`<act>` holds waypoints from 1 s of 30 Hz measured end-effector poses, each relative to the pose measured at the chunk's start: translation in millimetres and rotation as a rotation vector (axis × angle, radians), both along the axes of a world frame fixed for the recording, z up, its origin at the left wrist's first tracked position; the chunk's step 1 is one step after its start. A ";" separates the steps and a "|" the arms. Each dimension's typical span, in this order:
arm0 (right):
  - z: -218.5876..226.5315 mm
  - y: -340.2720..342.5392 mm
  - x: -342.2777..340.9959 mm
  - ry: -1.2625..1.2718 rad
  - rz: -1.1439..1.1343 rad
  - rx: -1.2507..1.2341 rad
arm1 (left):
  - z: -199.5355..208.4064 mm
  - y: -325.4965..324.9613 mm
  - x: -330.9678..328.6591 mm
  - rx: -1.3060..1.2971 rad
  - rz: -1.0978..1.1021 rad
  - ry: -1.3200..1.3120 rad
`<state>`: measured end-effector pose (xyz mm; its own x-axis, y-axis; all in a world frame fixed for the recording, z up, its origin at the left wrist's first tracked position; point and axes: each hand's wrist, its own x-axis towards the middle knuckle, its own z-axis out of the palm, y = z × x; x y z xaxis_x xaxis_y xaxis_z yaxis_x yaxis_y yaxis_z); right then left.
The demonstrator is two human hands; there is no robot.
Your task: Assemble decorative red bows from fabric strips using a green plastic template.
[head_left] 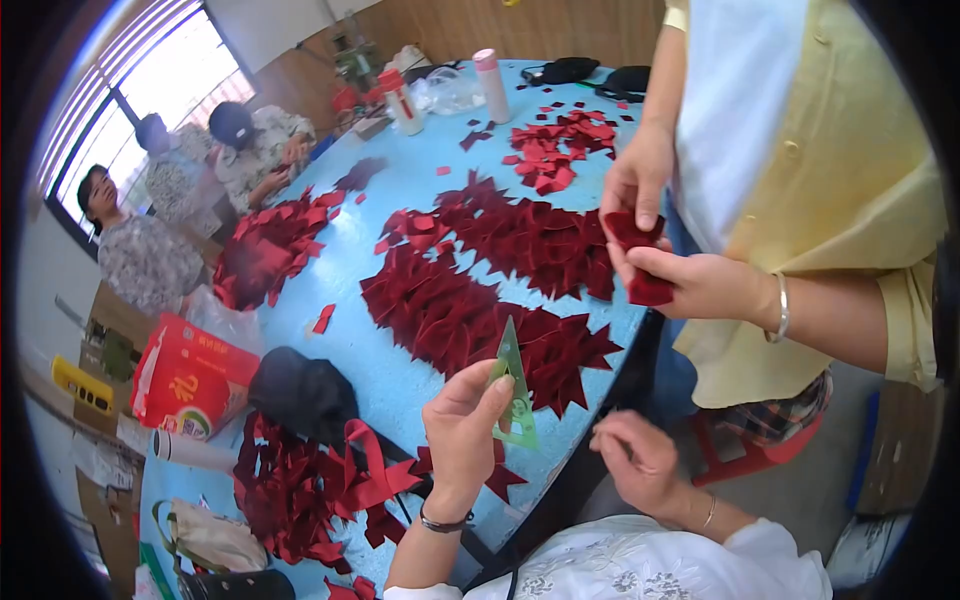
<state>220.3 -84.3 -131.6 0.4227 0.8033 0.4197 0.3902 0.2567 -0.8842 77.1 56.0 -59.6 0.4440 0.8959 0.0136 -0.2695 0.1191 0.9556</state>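
Observation:
My left hand (462, 425) pinches a green see-through set square (517, 400) and holds it upright above the blue table. Just behind it lies a long heap of dark red velvety bows or pointed fabric pieces (440, 305). My right hand (640, 460) is off the table's near edge, its fingers loosely bent, and no thing shows in it. To the right, another person's hands (690, 275) hold a dark red fabric piece (633, 232). More red ribbon strips (300, 490) are piled by my left forearm.
The blue table (400, 170) bears further red fabric heaps (270, 250), a pink bottle (491, 85) and a red-capped bottle (400, 102). A red-and-white bag (193, 376) and a black cloth item (302, 393) are at left. Other people (150, 230) are at the far left. A red stool (745, 450) stands at right.

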 end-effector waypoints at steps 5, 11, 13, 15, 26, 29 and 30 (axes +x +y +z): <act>83.1 60.3 8.9 0.635 0.012 0.183 | 2.0 -22.9 22.2 0.042 -0.037 -0.103; 69.0 70.4 13.3 0.898 0.402 -0.013 | 1.2 -32.8 26.2 0.035 -0.053 -0.065; 62.5 69.5 14.6 0.958 0.390 -0.058 | -1.5 -35.1 28.3 0.056 -0.087 -0.070; 58.1 69.5 15.2 0.990 0.380 -0.076 | -2.6 -37.1 30.0 0.046 -0.081 -0.048; 49.2 72.2 15.7 1.015 0.351 -0.038 | -7.7 -39.0 33.6 0.065 -0.070 -0.022; 50.7 70.7 15.6 1.055 0.350 -0.058 | -8.0 -38.0 33.5 0.077 -0.092 -0.039; 51.1 70.2 15.6 1.089 0.369 -0.066 | -8.0 -37.9 33.3 0.060 -0.081 -0.017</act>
